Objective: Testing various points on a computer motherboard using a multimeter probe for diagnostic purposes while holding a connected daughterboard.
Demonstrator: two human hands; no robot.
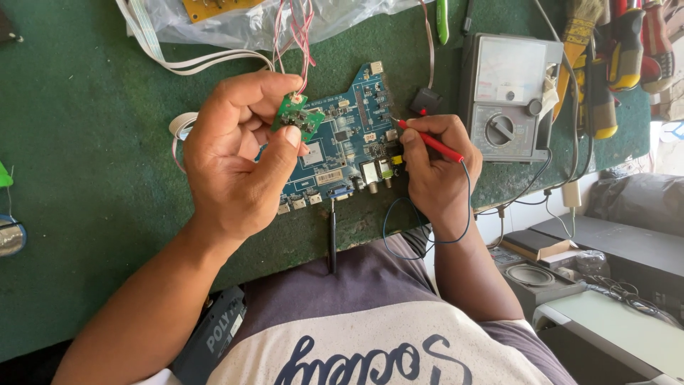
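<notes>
Probing step: small green board [298, 114] and red probe [431, 141] at blue circuit board [345, 142].
Left hand [239, 153] pinches the small green board; right hand [438, 167] clamps the red probe, whose tip calls for steady contact near the bench's near edge.

I am counting two hands at work: the left hand [231, 153] and the right hand [436, 167]. I am seeing two circuit boards: one large blue board [349, 142] and one small green board [298, 116]. I am noting two probes: one red probe [431, 141] and one black probe [332, 239]. I am logging one grey analogue meter [509, 96] and one clear plastic bag [249, 21]. The tools at the far right are overlapping too much for a count.
</notes>
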